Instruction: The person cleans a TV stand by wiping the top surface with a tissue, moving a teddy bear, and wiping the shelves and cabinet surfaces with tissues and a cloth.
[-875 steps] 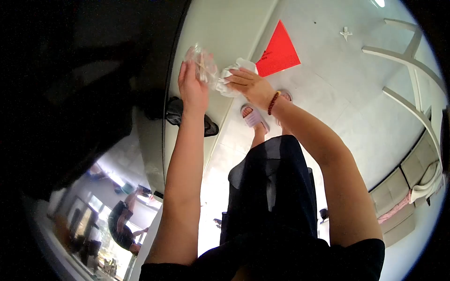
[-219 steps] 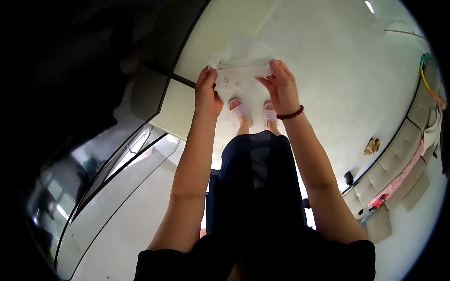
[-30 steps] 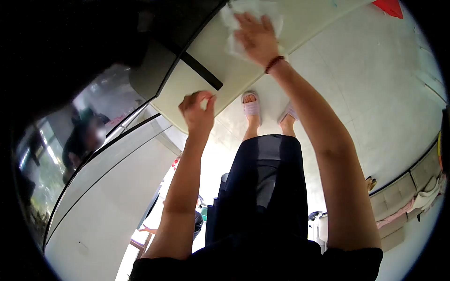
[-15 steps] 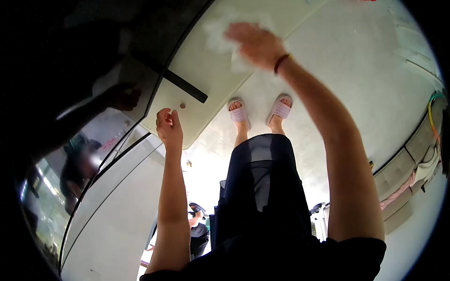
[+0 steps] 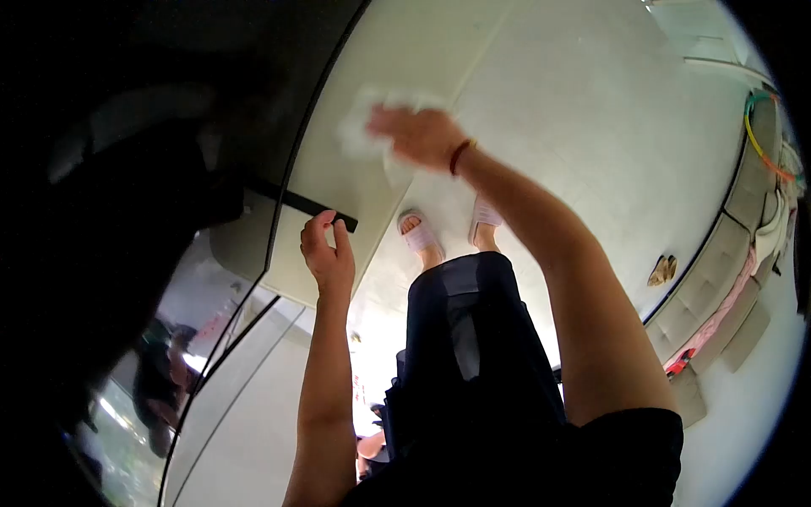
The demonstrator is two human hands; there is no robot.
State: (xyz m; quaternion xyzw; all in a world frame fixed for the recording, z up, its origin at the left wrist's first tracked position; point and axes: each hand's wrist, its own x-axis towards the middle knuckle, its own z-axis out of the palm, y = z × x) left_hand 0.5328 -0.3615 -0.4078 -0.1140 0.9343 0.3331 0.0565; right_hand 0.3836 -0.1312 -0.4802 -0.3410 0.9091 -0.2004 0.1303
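Presently, right hand [image 5: 418, 137], blurred, flat over white cloth [image 5: 356, 128] at eleven o'clock, on pale panel [image 5: 414, 42]. Left hand [image 5: 329, 260], nine o'clock: loosely curled, seemingly empty, beside black strip [image 5: 311, 204]. Portions wiped and unwiped: cannot tell.

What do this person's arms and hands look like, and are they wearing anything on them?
Both hands are bare, with no gloves. The wrist of the right hand has a thin dark red bracelet with a touch of yellow; no band shows at the left hand. A black short sleeve ends above the right elbow.
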